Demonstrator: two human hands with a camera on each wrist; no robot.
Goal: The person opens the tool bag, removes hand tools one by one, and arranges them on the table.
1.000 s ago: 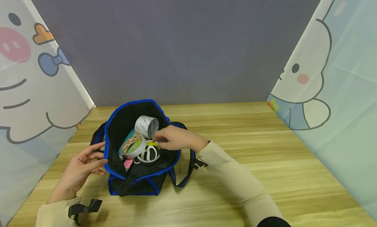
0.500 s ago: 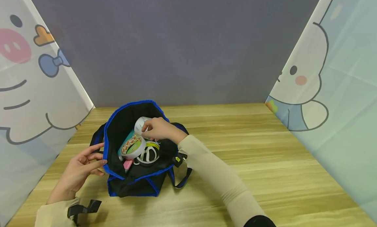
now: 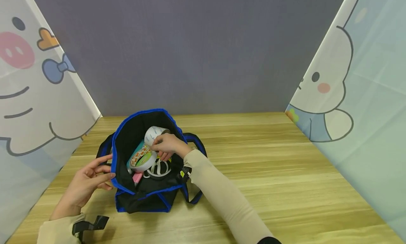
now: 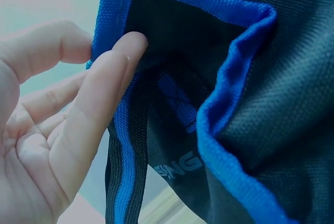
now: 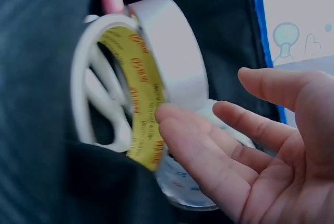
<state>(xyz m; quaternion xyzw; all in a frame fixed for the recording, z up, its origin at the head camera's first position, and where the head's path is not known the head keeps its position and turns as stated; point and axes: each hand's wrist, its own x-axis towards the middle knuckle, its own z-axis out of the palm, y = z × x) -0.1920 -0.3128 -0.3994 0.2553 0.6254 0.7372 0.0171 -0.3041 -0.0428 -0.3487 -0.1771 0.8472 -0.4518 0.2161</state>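
From my station I see the left hand (image 3: 83,184) pinching the blue-edged rim (image 3: 114,166) of the black fabric bag (image 3: 142,202) between thumb and fingers. The bag sits on the pale wood-grain table (image 3: 285,184), its mouth wide and facing me. My right hand (image 3: 168,146) reaches inside it, and the right wrist view shows its fingers loosely extended, the thumb well apart from them. Its fingertips are beside the yellow-cored tape roll with red print (image 5: 143,98); I can't tell whether they touch it. White curved loops (image 5: 122,136) show through that roll. Near the hand in the head view are the white roll with blue print (image 3: 152,134) and the white tape roll with an orange-patterned core (image 3: 149,163). A small pink piece (image 3: 137,177) lies just below the latter.
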